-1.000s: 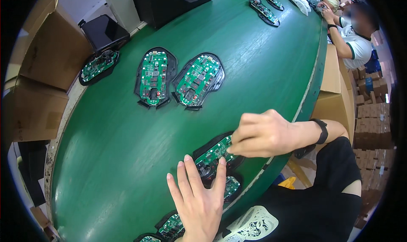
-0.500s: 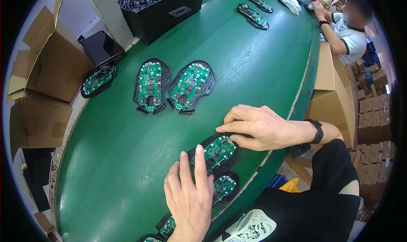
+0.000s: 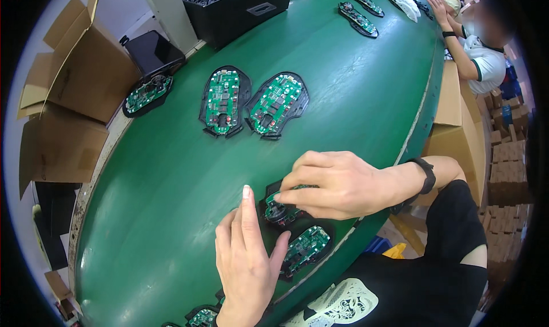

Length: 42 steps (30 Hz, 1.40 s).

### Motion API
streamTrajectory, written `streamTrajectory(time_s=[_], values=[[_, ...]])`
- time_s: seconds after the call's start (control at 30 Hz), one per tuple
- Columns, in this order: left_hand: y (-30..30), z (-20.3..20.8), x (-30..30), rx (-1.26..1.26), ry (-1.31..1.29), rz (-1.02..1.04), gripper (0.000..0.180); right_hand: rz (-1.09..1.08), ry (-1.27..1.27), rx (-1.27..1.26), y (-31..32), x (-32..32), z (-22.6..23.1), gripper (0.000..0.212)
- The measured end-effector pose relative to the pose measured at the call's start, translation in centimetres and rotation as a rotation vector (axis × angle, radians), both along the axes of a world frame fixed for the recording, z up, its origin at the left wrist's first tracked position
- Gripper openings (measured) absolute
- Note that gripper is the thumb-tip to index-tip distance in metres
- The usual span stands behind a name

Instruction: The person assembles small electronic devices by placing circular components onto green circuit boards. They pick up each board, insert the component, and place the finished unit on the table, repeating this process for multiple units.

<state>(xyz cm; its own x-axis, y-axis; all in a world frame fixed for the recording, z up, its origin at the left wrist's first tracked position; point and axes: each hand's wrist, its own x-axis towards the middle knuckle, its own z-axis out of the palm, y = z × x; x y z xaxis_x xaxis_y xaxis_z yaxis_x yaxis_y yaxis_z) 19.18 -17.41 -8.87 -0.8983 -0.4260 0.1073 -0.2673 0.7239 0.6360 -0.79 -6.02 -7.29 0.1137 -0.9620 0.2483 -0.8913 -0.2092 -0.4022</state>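
Observation:
My right hand (image 3: 337, 184) lies over a black shell with a green circuit board (image 3: 298, 211), its curled fingers drawn together at the board. Just below those fingertips a round black wheel-like part (image 3: 276, 213) sits at the board's near-left end. The hand hides much of that board and whatever is between the fingers. My left hand (image 3: 247, 258) is open beside it, fingers raised, thumb spread, holding nothing. Close to that thumb lies a second black shell with a green board (image 3: 309, 247), along the table's near edge.
Two shells with boards (image 3: 223, 101) lie further up the green table (image 3: 171, 201); another shell (image 3: 150, 95) rests by the left edge, several more toward the far end. A black bin (image 3: 240, 18), cardboard boxes (image 3: 74, 81) and a co-worker (image 3: 486, 58) surround the table.
My right hand has moved left, from the shell's upper end over its board. My left hand has drawn back from the board, uncovering the round black part. The whole view has shifted slightly.

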Motion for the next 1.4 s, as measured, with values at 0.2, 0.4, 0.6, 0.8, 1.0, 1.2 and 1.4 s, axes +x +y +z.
streamTrajectory(time_s=[0.2, 0.4, 0.6, 0.8, 1.0, 1.2, 1.4], values=[[0.2, -0.1, -0.9, -0.116, 0.017, 0.05, 0.086, 0.071, 0.005, 0.026, -1.1, 0.0, -0.3, 0.04], [0.6, -0.3, 0.2, -0.182, -0.025, 0.004, 0.064, 0.066, 0.078, -0.019, -0.7, -1.3, -1.4, 0.043], [2.6, -0.8, 0.3, -0.187, -0.169, -0.154, 0.059, 0.08, 0.085, -0.042, -0.6, -1.4, -2.1, 0.046], [3.2, -1.8, -0.2, -0.161, -0.125, -0.126, 0.069, 0.072, 0.128, -0.065, -0.5, -1.7, -2.5, 0.046], [3.8, -2.5, -1.0, -0.316, -0.197, -0.129, 0.065, 0.068, 0.149, -0.089, -0.5, -2.1, -3.0, 0.046], [4.5, -3.2, -1.8, -0.369, -0.209, -0.062, 0.065, 0.041, 0.154, -0.067, -0.5, -2.8, -2.6, 0.046], [4.2, -3.1, -2.4, -0.325, -0.24, -0.054, 0.068, 0.033, 0.225, -0.103, -0.6, -3.1, -2.9, 0.047]])
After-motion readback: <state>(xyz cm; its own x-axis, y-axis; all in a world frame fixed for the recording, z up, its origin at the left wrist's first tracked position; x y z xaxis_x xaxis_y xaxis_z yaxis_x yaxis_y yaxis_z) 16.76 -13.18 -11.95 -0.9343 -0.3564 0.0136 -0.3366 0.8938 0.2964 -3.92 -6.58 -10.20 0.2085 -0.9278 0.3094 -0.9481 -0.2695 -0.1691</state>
